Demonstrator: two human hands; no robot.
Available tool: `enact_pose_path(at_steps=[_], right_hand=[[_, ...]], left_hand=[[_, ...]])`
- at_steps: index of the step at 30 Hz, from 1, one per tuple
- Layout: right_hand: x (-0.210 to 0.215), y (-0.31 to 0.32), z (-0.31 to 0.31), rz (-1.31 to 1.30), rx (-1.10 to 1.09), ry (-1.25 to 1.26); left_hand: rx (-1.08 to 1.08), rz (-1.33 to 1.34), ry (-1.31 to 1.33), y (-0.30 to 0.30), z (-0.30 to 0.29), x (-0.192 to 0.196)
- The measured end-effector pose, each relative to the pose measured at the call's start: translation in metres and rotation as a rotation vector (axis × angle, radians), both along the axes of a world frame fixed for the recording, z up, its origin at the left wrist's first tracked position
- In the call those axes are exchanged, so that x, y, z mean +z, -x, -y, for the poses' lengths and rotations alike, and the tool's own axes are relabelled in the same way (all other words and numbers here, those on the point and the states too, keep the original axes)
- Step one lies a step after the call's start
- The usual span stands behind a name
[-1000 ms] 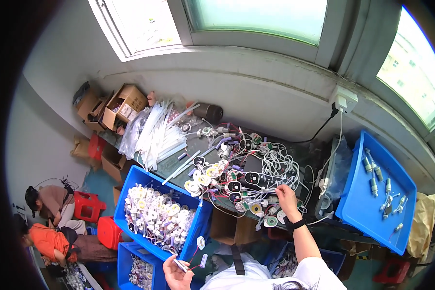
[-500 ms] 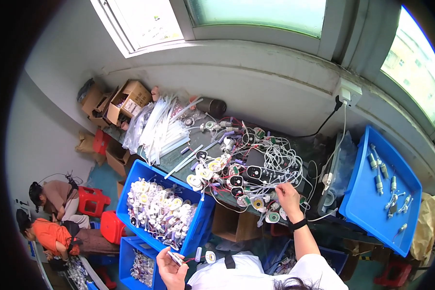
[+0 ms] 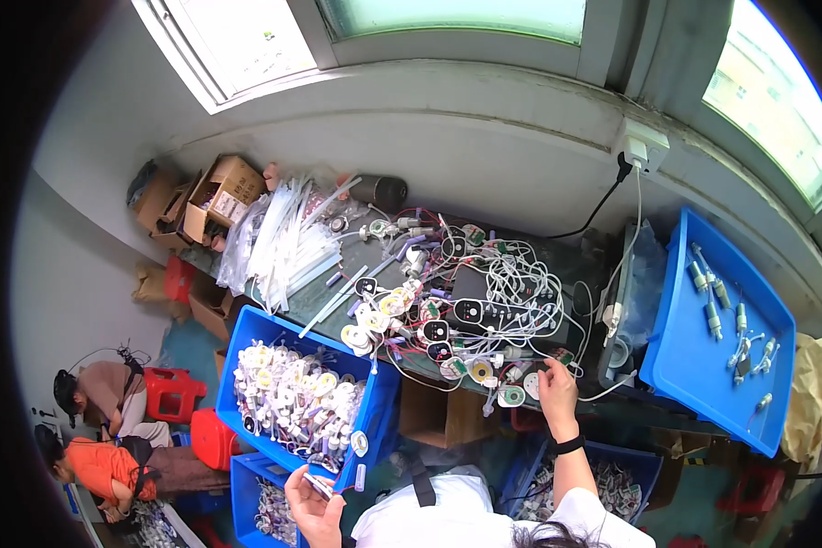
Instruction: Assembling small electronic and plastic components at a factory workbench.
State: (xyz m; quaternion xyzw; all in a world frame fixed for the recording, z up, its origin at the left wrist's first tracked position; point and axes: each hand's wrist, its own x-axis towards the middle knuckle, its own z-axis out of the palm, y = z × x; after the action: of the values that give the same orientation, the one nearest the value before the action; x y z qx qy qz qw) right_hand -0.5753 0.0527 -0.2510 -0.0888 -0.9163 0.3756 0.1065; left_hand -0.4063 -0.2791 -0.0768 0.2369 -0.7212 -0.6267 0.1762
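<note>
My left hand [image 3: 314,511] is closed around a small white wired assembly [image 3: 320,487], seen edge-on, low in the head view. Thin wires run from it to a dangling purple cylinder [image 3: 360,477] and a white round piece [image 3: 359,445], both beside the near rim of a blue bin [image 3: 231,388] heaped with similar white assemblies. My right hand [image 3: 558,395] reaches over the front edge of the dark table [image 3: 557,254], its fingers closed together beside a small green circuit board [image 3: 564,357] and a white disc [image 3: 531,384]. Whatever lies between those fingertips is too small to make out.
Tangled white cables [image 3: 525,288] and round assemblies cover the table's middle. White plastic strips [image 3: 292,242] lie at the left. A tilted blue tray [image 3: 667,352] stands at the right. Further bins are below. Two people [image 3: 110,461] sit at the far left near red stools [image 3: 172,395].
My right hand has moved slightly nearer and to the right along the table edge. The left hand, still holding the assembly, has moved left and down; its dangling parts swung toward the bin.
</note>
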Motion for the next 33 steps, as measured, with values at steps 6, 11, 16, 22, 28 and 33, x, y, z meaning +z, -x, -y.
enact_pose_path(at_steps=[6,11,16,22,28,33], right_hand=[[-0.025,-0.007,-0.004,0.248,-0.012,-0.095],[-0.029,-0.002,0.004,0.271,0.059,-0.046],[-0.030,0.002,0.012,0.173,0.156,0.001],[-0.014,0.009,0.017,0.212,0.181,-0.013],[0.024,0.036,0.029,-0.078,0.142,0.139],[0.059,0.084,0.039,-0.099,0.133,0.101]], left_hand=[[-0.092,-0.036,-0.067,-0.005,0.002,-0.011],[-0.102,0.016,-0.094,-0.007,0.000,-0.008],[-0.096,0.019,-0.105,-0.007,-0.001,-0.008],[-0.115,0.004,-0.112,-0.007,0.003,-0.014],[-0.076,0.017,-0.115,-0.010,0.005,-0.015],[-0.077,0.010,-0.108,-0.002,0.002,-0.011]])
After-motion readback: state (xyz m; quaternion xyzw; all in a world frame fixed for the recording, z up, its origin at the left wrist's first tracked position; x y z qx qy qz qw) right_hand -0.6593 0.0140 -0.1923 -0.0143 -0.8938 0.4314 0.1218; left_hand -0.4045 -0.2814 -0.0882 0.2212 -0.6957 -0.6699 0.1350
